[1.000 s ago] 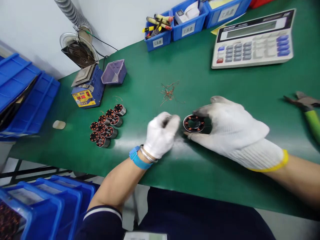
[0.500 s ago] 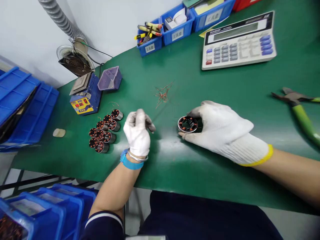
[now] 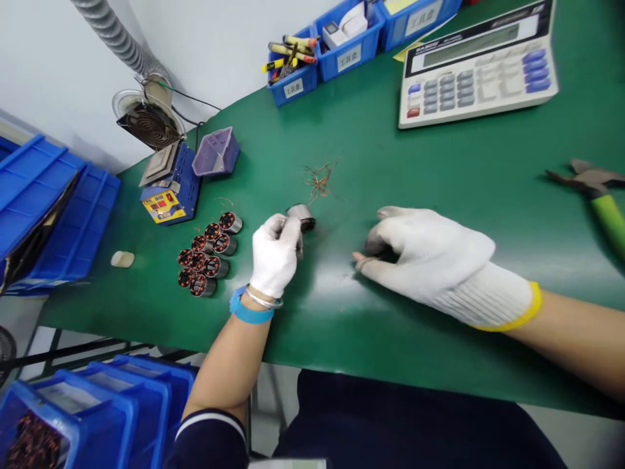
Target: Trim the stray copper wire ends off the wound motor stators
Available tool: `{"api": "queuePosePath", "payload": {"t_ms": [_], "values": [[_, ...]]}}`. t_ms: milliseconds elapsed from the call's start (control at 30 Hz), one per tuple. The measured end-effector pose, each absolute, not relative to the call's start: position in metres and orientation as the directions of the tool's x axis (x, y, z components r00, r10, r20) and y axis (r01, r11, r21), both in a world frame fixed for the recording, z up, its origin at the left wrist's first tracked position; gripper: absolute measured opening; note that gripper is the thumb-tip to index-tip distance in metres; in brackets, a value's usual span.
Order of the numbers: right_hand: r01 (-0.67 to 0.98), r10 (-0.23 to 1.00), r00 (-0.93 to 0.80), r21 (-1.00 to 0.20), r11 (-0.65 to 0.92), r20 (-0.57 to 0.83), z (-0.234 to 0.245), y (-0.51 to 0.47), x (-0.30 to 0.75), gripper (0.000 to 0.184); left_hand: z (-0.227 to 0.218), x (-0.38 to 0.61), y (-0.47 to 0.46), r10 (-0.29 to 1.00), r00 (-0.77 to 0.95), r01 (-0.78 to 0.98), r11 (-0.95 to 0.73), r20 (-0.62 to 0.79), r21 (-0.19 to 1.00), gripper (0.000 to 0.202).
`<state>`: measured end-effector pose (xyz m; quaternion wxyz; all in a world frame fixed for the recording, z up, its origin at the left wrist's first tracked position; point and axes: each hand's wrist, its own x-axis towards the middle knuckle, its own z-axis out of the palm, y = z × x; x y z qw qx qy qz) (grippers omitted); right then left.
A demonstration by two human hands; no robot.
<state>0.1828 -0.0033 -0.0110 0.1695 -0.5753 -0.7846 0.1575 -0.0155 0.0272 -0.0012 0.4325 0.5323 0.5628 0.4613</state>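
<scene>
A motor stator [image 3: 301,213], a short metal cylinder with a dark wound end, is gripped in my gloved left hand [image 3: 275,255]. It is tilted on its side, just above or on the green table; I cannot tell which. My gloved right hand [image 3: 430,257] is over the table farther right, thumb and fingers curved and apart, with nothing between them. Left of my left hand stands a cluster of several similar stators [image 3: 215,267] with copper windings facing up. Behind the held stator lies a small heap of copper wire bits [image 3: 319,182].
At the back stand blue boxes [image 3: 349,60] of tools and a large calculator [image 3: 478,71]. Green-handled cutters [image 3: 593,184] lie at right. A blue soldering unit [image 3: 170,189] and purple tray [image 3: 215,152] stand at left. Blue bins [image 3: 97,404] are below the table's left edge.
The stator has gone from my right hand to my left, which was holding no stator before. My right hand has let go and stays nearly in place. The view has shifted slightly.
</scene>
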Motion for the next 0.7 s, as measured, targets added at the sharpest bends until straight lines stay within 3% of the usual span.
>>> {"api": "queuePosePath", "payload": {"t_ms": [100, 167, 233, 300, 367, 400, 467, 533, 567, 633, 700], "values": [[0.858, 0.958, -0.287, -0.44, 0.266, 0.02, -0.013, -0.003, 0.184, 0.031, -0.005, -0.021, 0.035, 0.998, 0.023, 0.16, 0.047, -0.051, 0.986, 0.04], [0.856, 0.954, -0.29, -0.427, 0.292, 0.072, -0.015, -0.001, 0.187, 0.031, -0.004, -0.025, 0.037, 0.997, 0.048, 0.12, 0.046, -0.052, 0.992, 0.042], [0.852, 0.953, -0.268, -0.428, 0.302, 0.139, -0.018, 0.0, 0.189, 0.033, -0.001, -0.032, 0.039, 0.999, -0.033, 0.13, -0.011, 0.015, 0.991, 0.04], [0.842, 0.948, -0.263, -0.438, 0.315, 0.178, -0.023, 0.001, 0.19, 0.037, 0.002, -0.04, 0.043, 0.973, -0.178, 0.252, -0.096, 0.144, 0.963, 0.027], [0.828, 0.941, -0.276, -0.448, 0.336, 0.196, -0.028, 0.001, 0.19, 0.042, 0.003, -0.048, 0.047, 0.944, -0.199, 0.477, -0.142, 0.264, 0.868, 0.017], [0.823, 0.938, -0.284, -0.452, 0.344, 0.197, -0.03, 0.001, 0.19, 0.044, 0.002, -0.05, 0.049, 0.954, -0.12, 0.598, -0.152, 0.275, 0.787, 0.032], [0.815, 0.935, -0.298, -0.459, 0.354, 0.191, -0.035, 0.0, 0.19, 0.046, 0.0, -0.054, 0.051, 0.977, 0.104, 0.792, -0.193, 0.184, 0.579, 0.063], [0.809, 0.933, -0.312, -0.465, 0.359, 0.177, -0.038, 0.0, 0.191, 0.045, -0.002, -0.054, 0.052, 0.976, 0.209, 0.885, -0.217, 0.066, 0.411, 0.069], [0.808, 0.935, -0.309, -0.471, 0.354, 0.173, -0.039, 0.001, 0.193, 0.045, -0.004, -0.054, 0.052, 0.977, 0.206, 0.901, -0.208, 0.046, 0.381, 0.066], [0.802, 0.952, -0.265, -0.512, 0.307, 0.155, -0.038, 0.002, 0.196, 0.047, -0.007, -0.051, 0.05, 0.986, 0.163, 0.865, -0.156, 0.028, 0.477, 0.056], [0.762, 0.975, -0.191, -0.609, 0.221, 0.115, -0.034, 0.003, 0.2, 0.052, -0.009, -0.045, 0.045, 0.977, 0.211, 0.696, -0.125, -0.036, 0.707, 0.056]]}}
